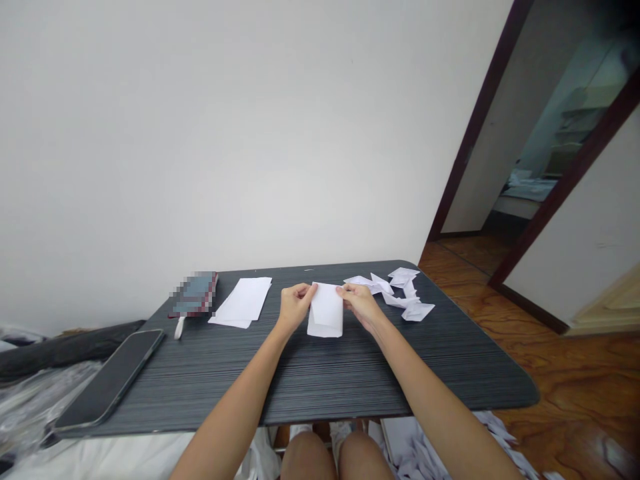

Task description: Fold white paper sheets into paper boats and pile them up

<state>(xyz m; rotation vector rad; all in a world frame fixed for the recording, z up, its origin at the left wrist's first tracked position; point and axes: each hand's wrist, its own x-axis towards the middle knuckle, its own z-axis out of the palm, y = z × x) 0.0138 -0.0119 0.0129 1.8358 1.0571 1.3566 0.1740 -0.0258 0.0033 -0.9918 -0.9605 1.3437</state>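
Observation:
A folded white sheet of paper (326, 313) is held up over the dark table, its layers slightly apart at the lower edge. My left hand (296, 305) pinches its upper left corner between thumb and fingers. On the opposite side, my right hand (361, 303) grips the upper right corner the same way. Just beyond the right hand lie several folded paper shapes (404, 293) with pointed ends. To the left of my hands rests a small stack of flat white paper (244, 301).
A phone (113, 380) lies at the table's left edge, and a blurred-out item with a red edge (195, 295) sits behind it. The dark table (340, 393) meets a white wall. Many folded papers (417, 450) are piled below the front edge. A doorway opens at right.

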